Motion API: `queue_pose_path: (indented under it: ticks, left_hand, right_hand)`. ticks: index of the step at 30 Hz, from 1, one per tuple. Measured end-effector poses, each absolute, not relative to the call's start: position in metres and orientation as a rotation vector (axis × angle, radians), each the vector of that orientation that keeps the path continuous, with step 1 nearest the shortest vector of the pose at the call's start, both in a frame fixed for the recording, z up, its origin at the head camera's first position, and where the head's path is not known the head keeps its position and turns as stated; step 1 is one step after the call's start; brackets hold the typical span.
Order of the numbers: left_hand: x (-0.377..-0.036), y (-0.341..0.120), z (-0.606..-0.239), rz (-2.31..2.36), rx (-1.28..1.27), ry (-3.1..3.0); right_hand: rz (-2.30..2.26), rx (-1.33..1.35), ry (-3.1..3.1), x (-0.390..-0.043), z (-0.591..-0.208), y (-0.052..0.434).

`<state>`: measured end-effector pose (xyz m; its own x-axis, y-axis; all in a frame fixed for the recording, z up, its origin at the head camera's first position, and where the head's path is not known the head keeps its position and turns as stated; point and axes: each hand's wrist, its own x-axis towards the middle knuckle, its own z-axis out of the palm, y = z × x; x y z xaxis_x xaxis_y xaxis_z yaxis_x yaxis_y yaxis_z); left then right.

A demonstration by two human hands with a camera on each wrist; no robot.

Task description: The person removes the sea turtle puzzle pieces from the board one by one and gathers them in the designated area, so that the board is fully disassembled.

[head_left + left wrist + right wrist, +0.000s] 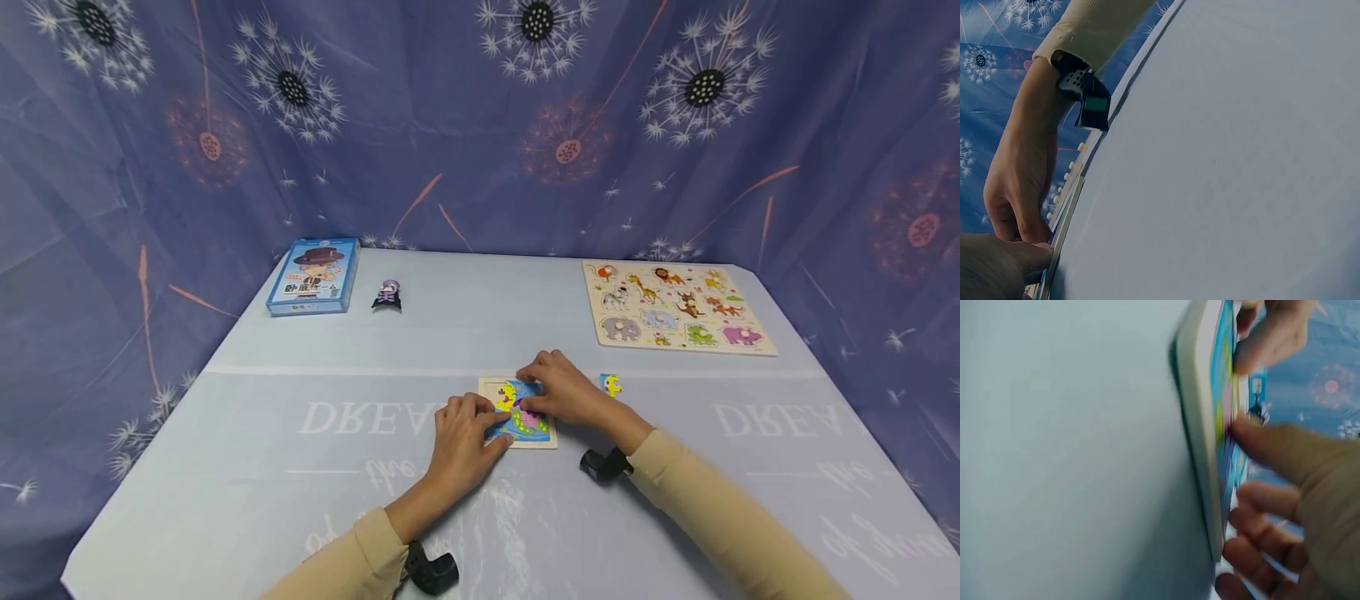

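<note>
A small jigsaw puzzle with a colourful sea picture in a pale wooden frame lies on the table. My left hand is over its left side, index finger and thumb touching the picture. From the right, my right hand holds the puzzle, thumb on the picture and fingers at the far edge. The right wrist view shows the right thumb on the pink and purple part, with the other fingers bent beside the frame. Part of the picture is hidden under the hands. A loose blue and yellow puzzle piece lies just right of the right hand.
A wooden animal peg puzzle lies at the back right. At the back left are a blue game box and a small purple-haired figure. A patterned curtain hangs behind the table.
</note>
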<state>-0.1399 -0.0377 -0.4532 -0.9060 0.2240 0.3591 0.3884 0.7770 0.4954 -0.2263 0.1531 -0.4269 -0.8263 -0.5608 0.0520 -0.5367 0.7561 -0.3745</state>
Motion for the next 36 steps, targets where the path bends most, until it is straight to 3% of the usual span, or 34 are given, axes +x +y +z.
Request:
queue_pose_path:
  ticks: [8, 23, 36]
  left_hand:
    - [-0.140, -0.038, -0.453, -0.848, -0.473, -2.699]
    - [-0.140, -0.039, -0.454, -0.827, -0.470, -2.698]
    - [-0.140, -0.039, -0.454, -0.837, -0.472, -2.709]
  right_hand:
    - [-0.701, -0.784, 3.007, -0.216, -0.436, 0.150]
    - [-0.735, -0.850, 3.160, -0.211, -0.444, 0.149]
    - [-0.679, -0.818, 2.982, -0.224, -0.438, 0.152]
